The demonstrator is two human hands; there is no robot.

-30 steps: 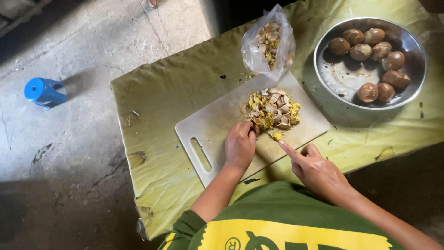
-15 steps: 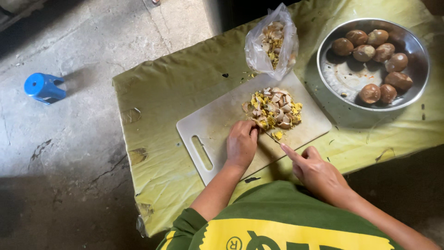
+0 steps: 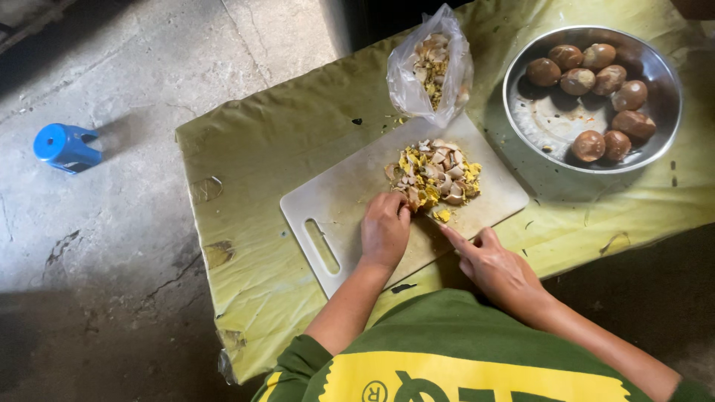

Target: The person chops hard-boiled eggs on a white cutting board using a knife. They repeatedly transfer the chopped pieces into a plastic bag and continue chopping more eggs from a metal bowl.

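At the far left I see a small blue plastic stool point(image 3: 65, 146) standing on the grey concrete floor point(image 3: 149, 82), well apart from everything else. Next comes the tabletop point(image 3: 253, 186), draped in a yellow-green cloth with stains and creases. On it lies a white rectangular plastic cutting board point(image 3: 335, 208), set at a slant, its slotted handle pointing toward me. My left hand point(image 3: 385, 229) rests palm-down on the board, fingers curled loosely, with the fingertips pressed against the near edge of a heap of chopped brown-and-yellow egg pieces point(image 3: 434, 174); it grips nothing that I can make out. The heap sits in the middle of the board. Just behind the board stands a clear plastic bag point(image 3: 430, 68), open at the top and partly filled with more pale and yellow egg bits. My right hand point(image 3: 497, 266) is at the board's near right edge, index finger stretched out toward the heap; I cannot tell whether it holds a blade beneath that finger. Farthest right, a round metal bowl point(image 3: 544, 123) holds eight whole brown boiled eggs point(image 3: 596, 82), clustered along its far and right sides.
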